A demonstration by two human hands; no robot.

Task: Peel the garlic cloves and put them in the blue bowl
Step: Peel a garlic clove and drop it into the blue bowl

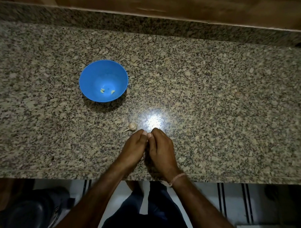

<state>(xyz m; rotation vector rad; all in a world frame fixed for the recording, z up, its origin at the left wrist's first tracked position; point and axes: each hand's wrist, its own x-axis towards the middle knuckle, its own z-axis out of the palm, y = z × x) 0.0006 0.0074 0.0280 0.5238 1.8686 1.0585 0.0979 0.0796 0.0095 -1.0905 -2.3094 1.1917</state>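
I see my left hand [136, 144] and right hand [159, 145] pinched together, fingertips touching; whether a clove is between them I cannot tell. The garlic piece [132, 126] lies just beyond the left hand, its tail pointing left. The blue bowl [89, 73], holding peeled cloves [107, 91], stands further left, so I judge the left hand nearer.

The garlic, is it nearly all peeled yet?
Partly. Peeled pale yellow garlic cloves already lie in the round blue plastic bowl. The left hand and right hand are pressed together, fingertips meeting, apparently working on a clove hidden between them. One small unpeeled garlic piece with a papery tail waits on the speckled granite counter.
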